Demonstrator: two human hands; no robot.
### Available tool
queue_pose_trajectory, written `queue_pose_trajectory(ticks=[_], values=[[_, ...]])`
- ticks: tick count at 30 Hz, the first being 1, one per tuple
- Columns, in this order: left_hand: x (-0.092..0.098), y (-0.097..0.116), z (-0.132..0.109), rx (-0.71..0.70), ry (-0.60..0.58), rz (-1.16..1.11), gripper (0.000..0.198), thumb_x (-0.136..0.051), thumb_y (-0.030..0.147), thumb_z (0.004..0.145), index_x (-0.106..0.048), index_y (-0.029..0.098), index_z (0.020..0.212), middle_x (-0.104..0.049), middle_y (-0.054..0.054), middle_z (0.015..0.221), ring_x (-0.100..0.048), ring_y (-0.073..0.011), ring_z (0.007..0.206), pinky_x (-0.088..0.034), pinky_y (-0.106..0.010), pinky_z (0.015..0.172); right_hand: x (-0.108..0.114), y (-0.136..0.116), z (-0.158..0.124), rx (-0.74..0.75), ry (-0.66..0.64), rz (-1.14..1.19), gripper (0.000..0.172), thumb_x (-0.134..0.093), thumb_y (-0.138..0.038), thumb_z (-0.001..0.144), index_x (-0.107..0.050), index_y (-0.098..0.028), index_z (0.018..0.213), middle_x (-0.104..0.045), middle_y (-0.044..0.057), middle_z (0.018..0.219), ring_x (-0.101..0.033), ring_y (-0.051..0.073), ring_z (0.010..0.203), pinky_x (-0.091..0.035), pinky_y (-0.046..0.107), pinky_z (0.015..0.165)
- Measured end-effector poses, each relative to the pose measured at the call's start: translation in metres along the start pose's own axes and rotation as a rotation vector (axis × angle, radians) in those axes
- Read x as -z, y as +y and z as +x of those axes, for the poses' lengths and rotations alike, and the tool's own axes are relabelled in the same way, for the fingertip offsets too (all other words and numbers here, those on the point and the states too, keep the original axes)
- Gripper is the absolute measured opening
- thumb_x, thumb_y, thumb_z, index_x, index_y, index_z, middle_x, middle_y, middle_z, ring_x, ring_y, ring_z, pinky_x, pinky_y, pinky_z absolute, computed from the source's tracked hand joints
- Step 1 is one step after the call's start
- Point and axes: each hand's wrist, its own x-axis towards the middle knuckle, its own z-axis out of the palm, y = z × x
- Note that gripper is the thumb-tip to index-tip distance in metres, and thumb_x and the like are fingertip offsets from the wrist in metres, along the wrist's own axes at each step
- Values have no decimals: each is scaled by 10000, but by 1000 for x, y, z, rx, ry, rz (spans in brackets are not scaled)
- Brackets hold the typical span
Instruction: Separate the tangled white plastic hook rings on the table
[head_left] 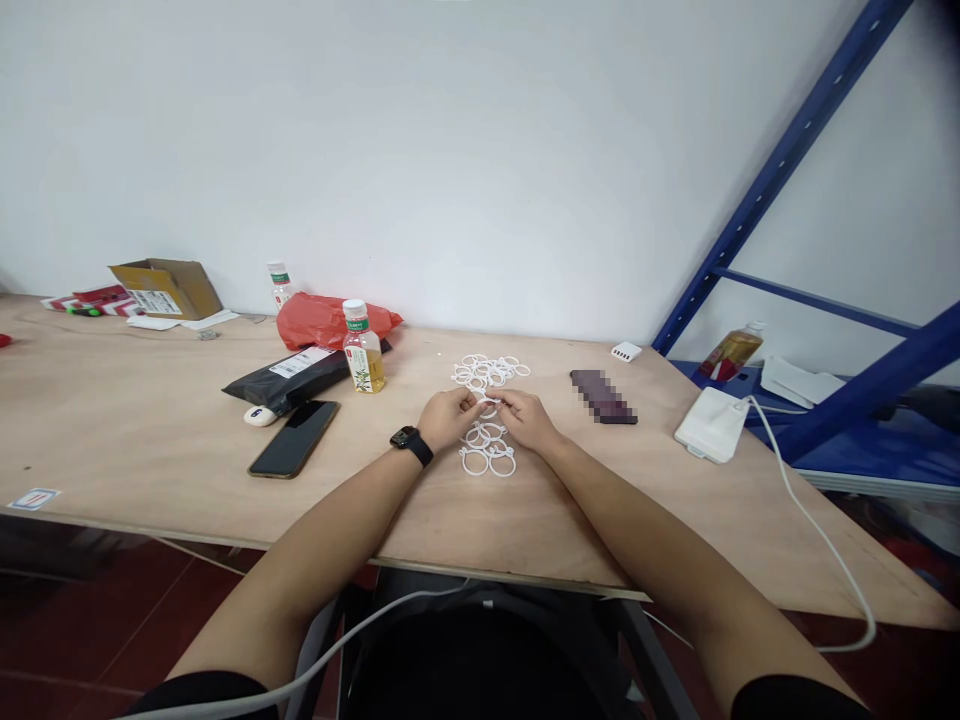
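Note:
My left hand (448, 416) and my right hand (528, 418) meet over the middle of the table, fingertips pinched on a white plastic ring (488, 412). It looks like a curtain ring with a small tab; the fingers partly cover it. Just beyond the hands lies a loose cluster of similar white rings (491, 371), some overlapping. Nearer to me, between my wrists, several more rings (487, 461) lie flat, placed close together. A black watch (412, 444) is on my left wrist.
Left of my hands are a phone (294, 440), a black parcel bag (289, 378), a drink bottle (363, 348) and a red plastic bag (315, 318). On the right lie a dark, pixelated object (603, 397) and a white power bank (712, 425) with a cable. A blue metal frame (780, 170) rises behind.

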Motion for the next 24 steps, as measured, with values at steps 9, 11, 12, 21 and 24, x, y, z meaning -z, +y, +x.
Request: queue_pose_trajectory(ticks=[9, 11, 12, 21, 24], values=[[4, 9, -3, -78, -166, 60, 425, -448, 455, 921, -673, 156, 720, -600, -5, 586, -473, -105, 532, -316, -225, 531, 0, -2, 1, -12, 12, 16, 336, -465, -114, 773, -730, -222, 951, -745, 18, 940, -684, 192, 882, -519, 313, 834], [3, 11, -3, -100, -184, 66, 401, -449, 428, 925, -673, 159, 728, -598, -2, 594, -475, -106, 540, -317, -225, 534, -1, -4, 2, -33, 30, 26, 315, -466, -106, 748, -733, -221, 870, -745, 12, 871, -683, 191, 831, -520, 306, 802], [2, 11, -3, -116, -198, 66, 378, -460, 414, 921, -676, 163, 738, -603, -2, 605, -486, -109, 552, -326, -226, 540, -1, -4, 2, -42, 39, 32, 309, -463, -102, 737, -731, -220, 833, -743, 10, 843, -681, 191, 810, -519, 305, 792], [1, -2, 1, -196, -90, 147, 324, -482, 396, 920, -703, 207, 1064, -656, -87, 1013, -585, -208, 981, -442, -332, 916, 2, 11, 0, -169, 67, 164, 348, -399, -136, 761, -690, -191, 945, -665, -22, 632, -620, 149, 585, -494, 254, 617], [-2, -14, 3, -79, -58, 325, 318, -559, 402, 866, -709, 228, 1086, -641, -102, 1051, -571, -239, 979, -439, -372, 913, 4, 14, -1, -141, -54, 136, 303, -405, -133, 788, -695, -195, 847, -674, -17, 631, -637, 150, 606, -498, 258, 637]])
